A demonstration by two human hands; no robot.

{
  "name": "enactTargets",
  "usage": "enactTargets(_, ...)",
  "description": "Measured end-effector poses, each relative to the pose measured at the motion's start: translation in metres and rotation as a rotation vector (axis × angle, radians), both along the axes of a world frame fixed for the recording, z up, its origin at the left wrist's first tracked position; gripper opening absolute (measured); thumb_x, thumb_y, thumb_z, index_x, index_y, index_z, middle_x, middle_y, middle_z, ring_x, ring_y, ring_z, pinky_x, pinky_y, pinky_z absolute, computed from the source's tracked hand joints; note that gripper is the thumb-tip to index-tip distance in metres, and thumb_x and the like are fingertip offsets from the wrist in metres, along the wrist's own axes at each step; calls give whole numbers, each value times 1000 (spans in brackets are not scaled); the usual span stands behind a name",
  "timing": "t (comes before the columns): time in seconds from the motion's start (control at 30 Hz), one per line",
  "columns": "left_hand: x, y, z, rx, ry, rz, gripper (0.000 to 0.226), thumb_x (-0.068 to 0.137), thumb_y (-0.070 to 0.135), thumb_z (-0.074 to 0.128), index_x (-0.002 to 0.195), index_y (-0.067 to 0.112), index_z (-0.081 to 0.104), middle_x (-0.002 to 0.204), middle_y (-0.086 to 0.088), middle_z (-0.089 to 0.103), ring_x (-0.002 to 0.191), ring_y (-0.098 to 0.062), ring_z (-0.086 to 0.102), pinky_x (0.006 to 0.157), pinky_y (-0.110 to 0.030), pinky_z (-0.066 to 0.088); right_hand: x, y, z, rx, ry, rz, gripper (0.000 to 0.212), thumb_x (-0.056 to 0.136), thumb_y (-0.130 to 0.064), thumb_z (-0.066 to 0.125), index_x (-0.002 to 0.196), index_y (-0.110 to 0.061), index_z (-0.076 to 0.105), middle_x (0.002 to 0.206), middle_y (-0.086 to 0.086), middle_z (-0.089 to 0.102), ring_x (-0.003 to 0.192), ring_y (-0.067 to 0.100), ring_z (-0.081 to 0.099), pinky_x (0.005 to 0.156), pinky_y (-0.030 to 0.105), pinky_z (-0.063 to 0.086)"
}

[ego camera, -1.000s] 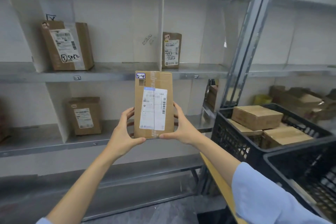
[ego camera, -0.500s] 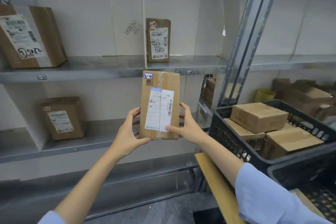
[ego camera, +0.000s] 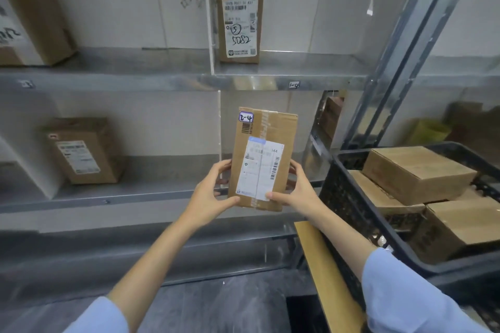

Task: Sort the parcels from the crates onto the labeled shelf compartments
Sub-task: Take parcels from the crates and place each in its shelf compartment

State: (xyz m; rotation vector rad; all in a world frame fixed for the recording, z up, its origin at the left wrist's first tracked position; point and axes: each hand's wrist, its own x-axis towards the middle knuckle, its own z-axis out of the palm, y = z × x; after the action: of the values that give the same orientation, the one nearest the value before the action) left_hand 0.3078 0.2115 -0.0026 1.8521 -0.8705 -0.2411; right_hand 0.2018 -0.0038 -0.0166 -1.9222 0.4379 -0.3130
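Both hands hold one parcel (ego camera: 263, 159) upright at the centre of the view, in front of the lower shelf (ego camera: 108, 197). The left hand (ego camera: 209, 197) wraps its lower left edge, thumb on the front face and fingers behind; the right hand (ego camera: 300, 192) mirrors it on the lower right edge, thumb pressed on the white shipping label (ego camera: 259, 170). Each grip is closed on the parcel. A small tag (ego camera: 246, 117) at the parcel's top left corner reads "2-4".

At 12 o'clock, on the upper shelf (ego camera: 162, 81), a second box (ego camera: 239, 17) stands upright just right of a thin divider (ego camera: 208, 13), tagged "1-4" and marked "5082" by hand. A shelf-edge tag (ego camera: 294, 85) below it also reads "1-4". At 9 o'clock a third box (ego camera: 82, 151) stands on the lower shelf. At 10 o'clock a bigger box (ego camera: 35, 8) is cut by the frame edge.

At 3 o'clock a black crate (ego camera: 351, 197) holds several plain brown boxes (ego camera: 416, 173), stacked and touching. Light blue sleeves (ego camera: 405, 292) cover both forearms near the bottom edge.
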Motion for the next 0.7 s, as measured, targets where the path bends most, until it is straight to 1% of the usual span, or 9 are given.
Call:
enactTargets(0.07,7,-5,-8,18,19,17,76,79,16,79,131,49,33,126,41,41,111,1,55,77,-9,43,7,-3,-10,-7,-10,-2,96,71,-29,88,140,-34,22,139,-16,36,116,-9,42,87,6,35)
enactTargets(0.1,11,-7,-13,24,28,26,76,80,16,79,131,48,34,126,40,42,109,1,56,77,-11,42,11,-4,-14,-13,-19,-7,95,71,-30,87,139,-36,20,136,-18,35,113,-15,41,83,2,34)
enactTargets(0.17,20,-10,-23,41,42,40,76,80,16,79,130,50,34,125,39,45,108,1,55,77,-15,42,17,-8,-25,-32,-42,-14,96,71,-32,87,139,-38,19,137,-19,35,114,-24,36,82,-2,33)
enactTargets(0.3,40,-14,-39,104,41,7,77,82,19,77,128,58,30,128,30,48,111,-2,53,82,-20,44,29,-17,-42,-71,-61,-31,98,71,-36,87,142,-40,19,135,-29,34,121,-24,33,88,0,32)
enactTargets(0.37,52,-16,-46,139,36,-5,75,83,21,76,133,54,32,132,21,50,113,-3,53,90,-26,47,37,-24,-49,-77,-71,-54,98,72,-33,87,143,-38,19,134,-34,32,119,-24,34,88,-2,32)
enactTargets(0.43,65,-16,-52,167,33,4,71,85,25,74,139,46,34,133,17,50,114,-1,52,96,-31,46,46,-32,-57,-72,-82,-84,97,74,-26,86,144,-32,21,132,-32,33,116,-25,37,86,-2,35)
enactTargets(0.53,83,-11,-63,212,-14,54,64,88,34,69,142,42,36,136,17,50,119,-3,50,102,-36,44,65,-46,-68,-30,-88,-136,97,74,-26,86,145,-32,20,134,-23,38,118,-14,44,91,10,41)
enactTargets(0.63,100,-2,-74,336,-177,134,59,93,46,58,147,40,34,146,14,44,131,-12,43,107,-43,39,90,-57,-80,-65,-94,-166,98,74,-30,86,144,-35,19,140,-21,37,125,-9,41,103,23,40)
enactTargets(0.7,113,2,-81,434,-291,180,62,93,57,45,149,37,32,151,11,40,134,-15,40,107,-43,35,110,-63,-89,-97,-94,-169,100,73,-33,87,145,-32,18,147,-12,35,132,2,40,112,36,38)
